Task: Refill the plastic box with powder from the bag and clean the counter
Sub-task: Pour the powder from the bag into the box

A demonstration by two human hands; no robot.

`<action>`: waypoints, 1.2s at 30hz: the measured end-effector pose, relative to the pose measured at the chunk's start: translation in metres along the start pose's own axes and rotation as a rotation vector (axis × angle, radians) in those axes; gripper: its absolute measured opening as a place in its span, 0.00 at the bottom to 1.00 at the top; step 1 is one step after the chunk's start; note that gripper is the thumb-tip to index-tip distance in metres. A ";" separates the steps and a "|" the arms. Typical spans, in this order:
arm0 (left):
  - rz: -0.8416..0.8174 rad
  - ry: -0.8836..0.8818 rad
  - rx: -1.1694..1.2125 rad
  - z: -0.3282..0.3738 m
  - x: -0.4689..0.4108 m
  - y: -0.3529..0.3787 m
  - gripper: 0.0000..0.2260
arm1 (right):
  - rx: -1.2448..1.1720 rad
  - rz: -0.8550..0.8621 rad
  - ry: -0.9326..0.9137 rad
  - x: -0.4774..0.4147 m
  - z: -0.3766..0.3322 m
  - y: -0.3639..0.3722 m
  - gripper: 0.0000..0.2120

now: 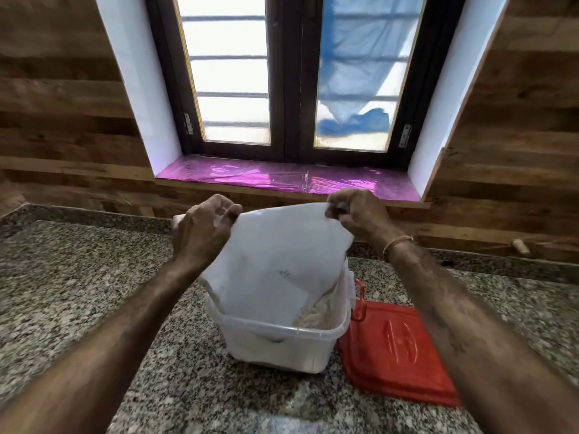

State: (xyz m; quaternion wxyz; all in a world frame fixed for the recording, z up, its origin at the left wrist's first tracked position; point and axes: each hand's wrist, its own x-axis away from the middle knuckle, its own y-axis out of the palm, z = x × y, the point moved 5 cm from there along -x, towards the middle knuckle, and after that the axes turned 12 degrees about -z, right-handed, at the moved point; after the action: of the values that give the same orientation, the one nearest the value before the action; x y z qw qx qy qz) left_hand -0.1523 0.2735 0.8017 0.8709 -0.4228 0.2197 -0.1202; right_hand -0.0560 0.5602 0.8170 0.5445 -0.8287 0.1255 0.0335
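Observation:
A clear plastic box (266, 333) stands open on the granite counter (78, 277). A white bag (275, 258) hangs upside down over it, its lower end inside the box. My left hand (200, 230) grips one upper corner of the bag and my right hand (357, 214) grips the other, both above the box. Pale powder (316, 313) shows in the box at the right, under the bag. The rest of the box's inside is hidden by the bag.
The box's red lid (394, 349) lies flat on the counter just right of the box. A red latch handle (360, 302) sticks up at the box's right side. Behind are a wood-panelled wall and a window with a pink-covered sill (282, 178).

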 end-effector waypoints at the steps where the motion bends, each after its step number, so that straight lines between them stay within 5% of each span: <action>1: -0.028 0.032 -0.001 0.010 -0.001 0.002 0.19 | 0.009 -0.002 -0.035 -0.002 -0.012 -0.006 0.05; 4: -0.109 0.143 -0.132 0.042 -0.003 0.015 0.24 | 0.052 -0.038 -0.129 -0.011 -0.042 -0.008 0.03; 6: -0.090 0.163 -0.155 0.052 -0.005 0.020 0.16 | 0.050 -0.022 -0.148 -0.014 -0.053 -0.005 0.04; 11: -0.003 0.106 0.005 0.051 -0.011 0.015 0.13 | 0.174 0.244 -0.239 -0.001 -0.055 -0.010 0.38; 16: -0.037 0.138 0.007 0.045 -0.005 0.031 0.15 | 0.415 -0.030 -0.004 0.005 -0.018 0.012 0.19; 19: 0.011 0.137 0.028 0.043 -0.001 0.033 0.15 | 0.191 -0.052 0.225 0.010 0.018 0.011 0.26; 22: 0.027 0.113 0.071 0.047 -0.004 0.032 0.14 | -0.524 -0.154 0.180 0.024 0.032 0.023 0.44; 24: 0.046 0.120 0.116 0.054 -0.004 0.032 0.13 | -0.900 -0.214 0.096 0.031 0.024 0.035 0.35; 27: 0.096 0.151 0.183 0.063 -0.004 0.029 0.10 | -1.004 -0.201 0.097 0.032 0.023 0.057 0.15; 33: 0.046 0.185 0.181 0.062 -0.004 0.023 0.10 | -0.419 -0.189 0.257 0.039 0.040 0.078 0.18; 36: 0.027 0.179 0.183 0.054 -0.004 0.016 0.09 | -0.703 -0.208 0.213 0.044 0.039 0.080 0.16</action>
State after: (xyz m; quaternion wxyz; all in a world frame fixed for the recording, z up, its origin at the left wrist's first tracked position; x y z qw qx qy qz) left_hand -0.1292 0.3218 0.8191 0.8843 -0.3263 0.2903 -0.1653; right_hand -0.0298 0.5581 0.7216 0.2116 -0.9719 0.0775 -0.0674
